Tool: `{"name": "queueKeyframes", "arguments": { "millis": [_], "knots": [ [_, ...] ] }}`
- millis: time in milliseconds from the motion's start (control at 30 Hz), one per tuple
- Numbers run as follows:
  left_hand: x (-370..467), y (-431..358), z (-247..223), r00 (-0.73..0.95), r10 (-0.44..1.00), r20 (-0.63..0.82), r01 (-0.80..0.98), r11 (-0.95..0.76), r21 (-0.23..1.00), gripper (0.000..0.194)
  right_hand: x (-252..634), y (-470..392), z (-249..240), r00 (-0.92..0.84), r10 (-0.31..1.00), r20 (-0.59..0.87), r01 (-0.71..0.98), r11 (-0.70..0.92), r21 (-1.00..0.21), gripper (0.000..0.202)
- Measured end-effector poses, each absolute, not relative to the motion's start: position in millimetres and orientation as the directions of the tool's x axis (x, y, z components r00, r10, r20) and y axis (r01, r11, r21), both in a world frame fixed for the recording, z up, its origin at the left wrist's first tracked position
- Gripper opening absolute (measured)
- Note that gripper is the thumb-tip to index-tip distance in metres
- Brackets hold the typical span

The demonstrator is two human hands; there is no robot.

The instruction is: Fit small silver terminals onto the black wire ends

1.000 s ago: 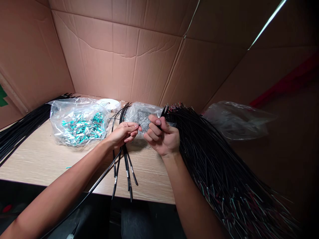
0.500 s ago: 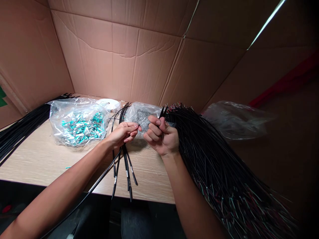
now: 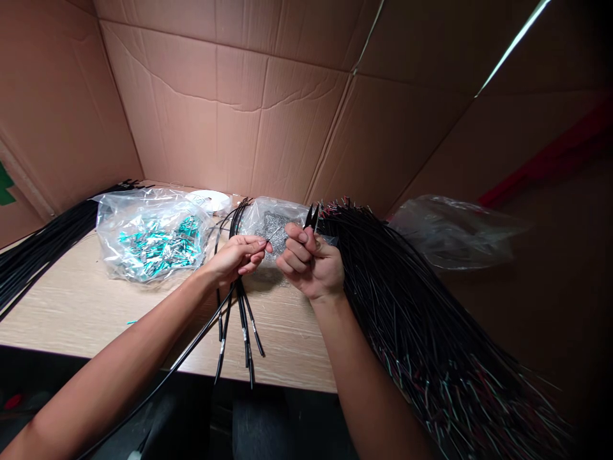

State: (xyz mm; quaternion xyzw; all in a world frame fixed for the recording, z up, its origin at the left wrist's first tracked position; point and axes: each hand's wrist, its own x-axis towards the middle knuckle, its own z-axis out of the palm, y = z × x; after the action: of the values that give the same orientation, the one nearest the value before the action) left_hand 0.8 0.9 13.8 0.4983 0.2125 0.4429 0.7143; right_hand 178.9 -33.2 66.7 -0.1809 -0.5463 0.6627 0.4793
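Observation:
My left hand point(image 3: 242, 255) is closed in a pinch on a black cable point(image 3: 191, 345), which runs down past my forearm toward the lower left. A thin wire end points from those fingertips toward my right hand point(image 3: 311, 259). That hand is closed around small black snips point(image 3: 311, 217), their two blades pointing up and slightly apart; the handles are hidden in the palm. Behind the hands lies a clear bag of small silvery pieces point(image 3: 278, 231). Several black cables point(image 3: 245, 332) with whitish bands hang down beside my left hand.
A clear bag of teal and silver pieces point(image 3: 158, 246) sits at the left. Black cables point(image 3: 43, 246) lie at the far left, and a large bundle point(image 3: 407, 300) covers the right. Another plastic bag point(image 3: 450, 230) is beyond it. Cardboard walls point(image 3: 230, 83) surround the wooden table point(image 3: 297, 358).
The blades of the snips have spread slightly apart. Both hands and the cable stay almost where they were.

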Motion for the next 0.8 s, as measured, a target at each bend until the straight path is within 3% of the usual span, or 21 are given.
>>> {"name": "queueKeyframes", "arguments": {
  "millis": [200, 600, 800],
  "knots": [
    [2, 1, 15, 0.512, 0.849, 0.127, -0.415, 0.115, 0.903, 0.029, 179, -33, 67, -0.446, 0.857, 0.259, -0.324, 0.116, -0.939, 0.055],
    [1, 1, 14, 0.517, 0.846, 0.129, -0.428, 0.125, 0.895, 0.03, 179, -33, 68, -0.492, 0.822, 0.288, -0.476, 0.024, -0.879, 0.043],
    [1, 1, 14, 0.517, 0.848, 0.118, -0.433, 0.141, 0.89, 0.028, 181, -23, 68, -0.32, 0.899, 0.298, -0.453, 0.131, -0.882, 0.022]
  ]
}}
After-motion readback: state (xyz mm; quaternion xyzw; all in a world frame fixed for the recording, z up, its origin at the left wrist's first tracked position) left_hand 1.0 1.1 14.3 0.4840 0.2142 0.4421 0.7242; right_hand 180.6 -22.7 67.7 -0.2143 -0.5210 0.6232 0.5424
